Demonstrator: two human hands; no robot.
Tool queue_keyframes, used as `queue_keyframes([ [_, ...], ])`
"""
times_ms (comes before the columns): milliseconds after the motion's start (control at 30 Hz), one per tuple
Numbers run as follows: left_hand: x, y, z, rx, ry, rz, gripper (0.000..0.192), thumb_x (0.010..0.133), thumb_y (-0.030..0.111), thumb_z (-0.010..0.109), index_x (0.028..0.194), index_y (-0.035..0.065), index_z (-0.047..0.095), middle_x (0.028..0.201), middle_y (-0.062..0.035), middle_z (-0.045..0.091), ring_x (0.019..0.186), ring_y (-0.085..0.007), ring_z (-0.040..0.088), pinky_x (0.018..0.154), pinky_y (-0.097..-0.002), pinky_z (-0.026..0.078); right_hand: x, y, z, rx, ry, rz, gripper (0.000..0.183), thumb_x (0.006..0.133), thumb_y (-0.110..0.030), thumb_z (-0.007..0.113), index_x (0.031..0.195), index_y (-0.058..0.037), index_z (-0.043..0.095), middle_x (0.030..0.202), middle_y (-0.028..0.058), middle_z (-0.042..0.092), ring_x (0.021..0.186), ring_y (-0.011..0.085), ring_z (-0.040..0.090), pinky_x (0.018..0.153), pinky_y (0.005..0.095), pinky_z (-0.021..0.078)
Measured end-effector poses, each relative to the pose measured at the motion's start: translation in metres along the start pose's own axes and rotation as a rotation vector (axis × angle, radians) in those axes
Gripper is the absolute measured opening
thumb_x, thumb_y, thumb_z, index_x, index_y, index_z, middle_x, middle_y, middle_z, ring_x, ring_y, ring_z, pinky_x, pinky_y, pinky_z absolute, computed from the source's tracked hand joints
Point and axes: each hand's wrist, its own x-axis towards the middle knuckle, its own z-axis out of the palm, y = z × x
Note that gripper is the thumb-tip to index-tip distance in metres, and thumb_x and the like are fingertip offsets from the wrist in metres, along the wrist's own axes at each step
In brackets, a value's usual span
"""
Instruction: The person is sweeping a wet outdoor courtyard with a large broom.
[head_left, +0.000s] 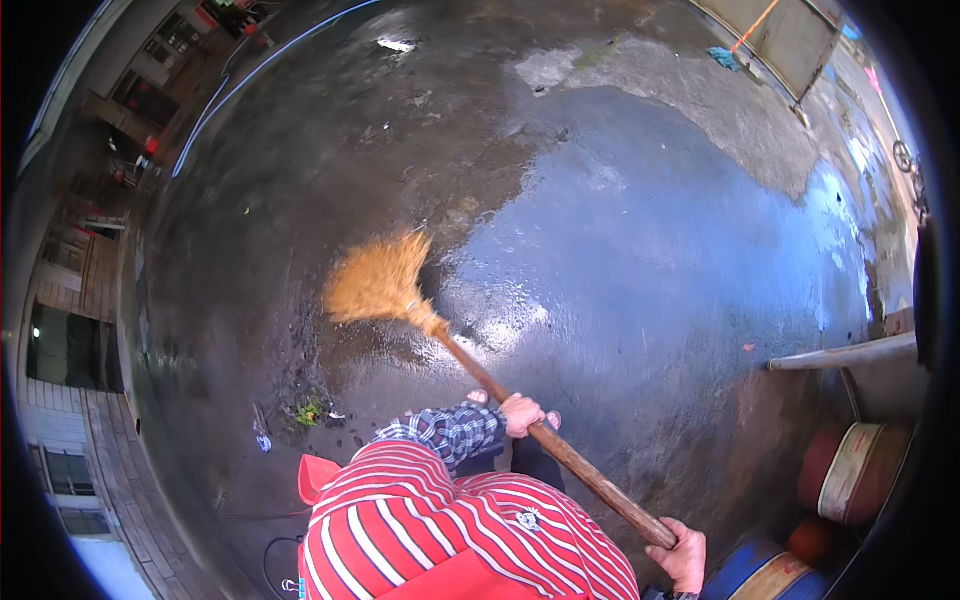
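A straw broom (382, 277) with a long wooden handle (592, 476) slants across the view, its head at the upper left and its butt at the lower right. Partway down the handle, my left hand (523, 415) is wrapped around the wood. My right hand (679, 555) grips the butt end beside my body. The fanned bristles are slightly blurred and lie over wet concrete ground (600, 247). Left of my feet is a strip of dark debris with a green leafy scrap (309, 412) and a small blue scrap (262, 441).
Drums, one reddish (850, 472) and one blue (765, 574), stand close on my right, below a pale pipe (844, 354). A blue hose (247, 71) crosses the upper left. A mop (724, 58) leans by a metal panel (795, 45). Buildings (71, 352) line the left.
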Motion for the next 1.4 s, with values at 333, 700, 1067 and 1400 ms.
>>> queue_keyframes([
  [333,0.109,-0.120,-0.108,0.387,0.252,0.155,0.017,0.061,0.012,0.064,0.076,0.0178,0.059,0.074,0.0012,0.057,0.084,-0.0191,0.057,0.079,-0.0388,0.038,0.058,-0.104,0.077,0.433,-0.312,0.363,0.068,0.071,0.000,0.071,0.132,-0.0035,0.042,0.080,0.0008,0.058,0.049,0.0065,0.049,0.042,0.0199,0.0405],
  [700,0.124,-0.254,-0.232,0.279,0.536,-0.113,0.021,0.067,0.012,0.063,0.086,0.0175,0.054,0.086,0.0035,0.053,0.097,-0.0167,0.049,0.073,-0.0377,0.040,0.201,-0.284,0.171,0.224,-0.138,0.113,0.064,0.077,-0.009,0.066,0.133,-0.0005,0.036,0.073,0.0076,0.059,0.053,0.0109,0.053,0.049,0.0274,0.0455],
  [1067,-0.028,-0.226,-0.144,0.013,0.626,-0.222,0.030,0.067,0.001,0.060,0.095,0.0098,0.052,0.102,-0.0050,0.052,0.110,-0.0243,0.044,0.097,-0.0575,0.030,0.156,-0.277,0.157,-0.323,-0.421,0.028,0.069,0.074,-0.015,0.066,0.134,-0.0035,0.034,0.085,0.0253,0.063,0.087,0.0311,0.065,0.073,0.0350,0.0489],
  [1400,-0.146,-0.149,-0.062,-0.042,0.608,-0.505,0.034,0.060,0.013,0.069,0.088,0.0124,0.051,0.098,-0.0044,0.053,0.106,-0.0233,0.046,0.089,-0.0508,0.033,0.144,-0.308,0.131,-0.568,-0.815,0.064,0.072,0.075,-0.022,0.064,0.137,-0.0056,0.031,0.090,0.0273,0.062,0.090,0.0360,0.062,0.076,0.0386,0.0486],
])
